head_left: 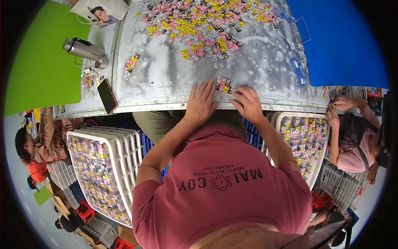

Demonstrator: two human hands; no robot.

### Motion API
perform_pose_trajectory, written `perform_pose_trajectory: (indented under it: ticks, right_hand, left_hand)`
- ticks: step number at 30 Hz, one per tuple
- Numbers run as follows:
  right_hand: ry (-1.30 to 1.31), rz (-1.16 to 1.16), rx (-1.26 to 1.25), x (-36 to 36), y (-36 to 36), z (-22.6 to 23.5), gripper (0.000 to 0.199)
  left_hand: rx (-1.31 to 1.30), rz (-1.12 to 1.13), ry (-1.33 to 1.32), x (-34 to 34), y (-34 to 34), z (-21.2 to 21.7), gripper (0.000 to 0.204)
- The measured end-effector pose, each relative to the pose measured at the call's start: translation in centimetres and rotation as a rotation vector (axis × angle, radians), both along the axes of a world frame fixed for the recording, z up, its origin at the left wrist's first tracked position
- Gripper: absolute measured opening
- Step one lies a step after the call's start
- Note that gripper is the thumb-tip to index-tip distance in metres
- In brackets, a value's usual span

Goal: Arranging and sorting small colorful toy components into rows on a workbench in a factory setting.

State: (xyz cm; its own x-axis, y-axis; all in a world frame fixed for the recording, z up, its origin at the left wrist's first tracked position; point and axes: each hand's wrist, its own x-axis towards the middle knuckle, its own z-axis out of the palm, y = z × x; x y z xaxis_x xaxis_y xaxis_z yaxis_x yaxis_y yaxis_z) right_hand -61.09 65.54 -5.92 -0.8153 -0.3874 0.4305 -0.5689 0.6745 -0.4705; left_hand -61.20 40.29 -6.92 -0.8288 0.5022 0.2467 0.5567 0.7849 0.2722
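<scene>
A small block of square pieces (224,84) in pink, black, yellow and white lies near the table's front edge, set in neat rows. My left hand (201,103) rests flat on the table at its left end, fingers stretched, the fingertips close against it. At the block's right end is my right hand (248,103), its fingers slightly bent and its thumb apart from them. Whether the right fingertips press on the end pieces is too small to tell. Farther back spreads a big loose pile of the same small pieces (203,29).
Another row of pieces (131,66) lies at the left, near a phone (107,96) and a steel flask (84,48). Blue (344,45) and green (45,58) panels flank the table. Stacked white trays (112,139) of pieces stand beside me. Co-workers sit left and right (354,133).
</scene>
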Motion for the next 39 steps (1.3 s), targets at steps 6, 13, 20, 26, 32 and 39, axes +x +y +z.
perform_pose_trajectory:
  ticks: [6,13,20,26,32,39]
  right_hand:
    - [-0.074,0.01,0.126,0.2,-0.6,0.0,0.058]
    - [-0.151,0.075,0.342,0.4,-1.5,-0.7,0.073]
    - [0.173,-0.429,0.199,-4.7,7.5,0.5,0.036]
    - [0.236,-0.949,0.571,-6.6,20.4,-2.0,0.023]
    - [0.121,-0.875,0.68,-7.1,22.7,-2.6,0.014]
    - [0.1,-0.889,0.528,-7.3,23.4,-2.1,0.017]
  left_hand:
    - [-0.019,-0.012,-0.106,0.7,0.8,-0.6,0.08]
    - [0.012,-0.093,-0.146,-1.1,-0.1,0.2,0.078]
    - [0.016,-0.205,-0.098,-4.1,0.7,0.4,0.074]
    - [0.127,-0.187,-0.109,-4.5,1.2,0.6,0.074]
    - [0.176,-0.208,-0.033,-4.8,1.3,-0.2,0.071]
    - [0.34,-0.15,-0.011,-4.6,0.4,0.2,0.068]
